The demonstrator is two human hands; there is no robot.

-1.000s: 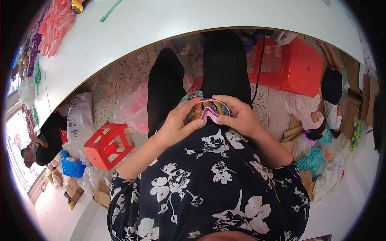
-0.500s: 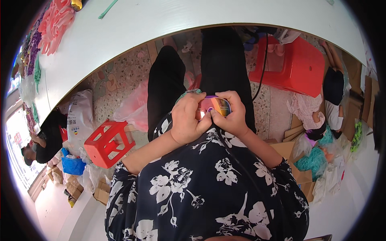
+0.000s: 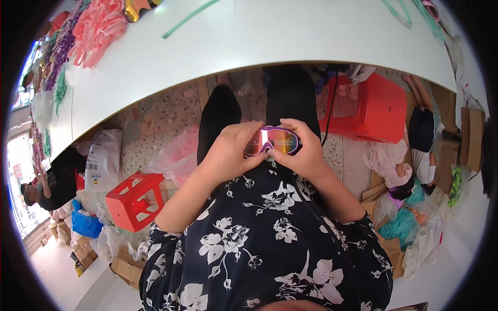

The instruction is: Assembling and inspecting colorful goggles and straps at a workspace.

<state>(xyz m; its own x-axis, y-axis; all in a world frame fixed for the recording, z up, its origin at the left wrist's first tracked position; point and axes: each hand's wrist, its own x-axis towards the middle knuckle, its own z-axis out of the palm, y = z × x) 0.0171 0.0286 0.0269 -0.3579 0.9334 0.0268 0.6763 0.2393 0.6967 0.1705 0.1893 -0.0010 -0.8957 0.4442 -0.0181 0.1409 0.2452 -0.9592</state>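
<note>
One pair of wraparound goggles [image 3: 282,139], its glossy mirrored lens flashing orange and red inside a smooth purple rim, is held in front of me just above the person's lap, lens facing up. The left hand [image 3: 231,150] is half closed around one end, fingers along the upper edge and thumb below; the right hand [image 3: 306,153] grips the other end in a similar curl, its thumb near the notched nose bridge. Behind them spreads a dark blouse [image 3: 280,223] printed with pale flowers, over matte black trousers [image 3: 290,90]. Beside the legs a filmy pink plastic bag [image 3: 179,155] crumples on speckled terrazzo flooring [image 3: 340,155], between a small red plastic stool [image 3: 124,205] with cut-out sides and a larger red stool [image 3: 384,109]. Beyond the knees curves a smooth white tabletop [image 3: 233,46], bearing a ruffled heap of pink straps [image 3: 98,31] and a thin green strip [image 3: 189,19].
</note>
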